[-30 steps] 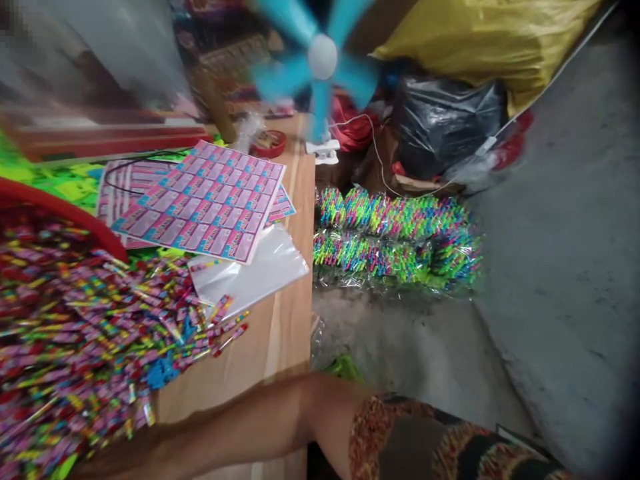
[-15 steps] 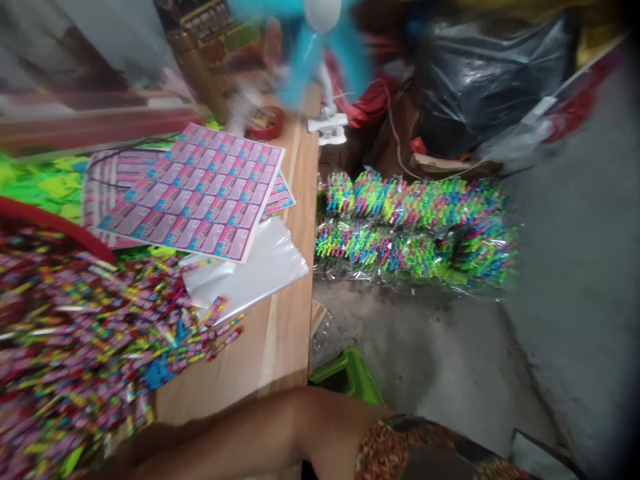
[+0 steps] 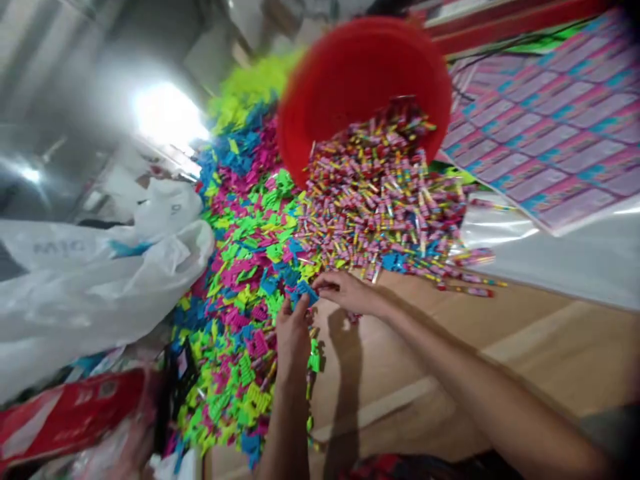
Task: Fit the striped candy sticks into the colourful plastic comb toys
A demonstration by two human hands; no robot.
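Note:
My left hand [image 3: 293,328] pinches a small blue plastic piece [image 3: 306,291] between thumb and fingers. Just to its right, my right hand [image 3: 346,292] comes in with curled fingertips close to that piece; what they hold, if anything, is too blurred to make out. Under and left of my hands spreads a heap of small green, pink, blue and yellow plastic pieces [image 3: 245,267]. Beyond my right hand lies a pile of thin wrapped candy-like sticks [image 3: 370,200], spilling from a tipped red basin [image 3: 335,80].
Printed pink and blue label sheets [image 3: 555,127] lie at the right over clear plastic bags [image 3: 590,257]. A white sack [image 3: 115,287] and a red package [image 3: 75,410] flank the heap on the left. The wooden tabletop [image 3: 425,407] extends below my right forearm.
My view has swung left, from the table's right end and the packed bundles on the floor to the colourful heap. Both hands are now in sight, with a blue piece in the left.

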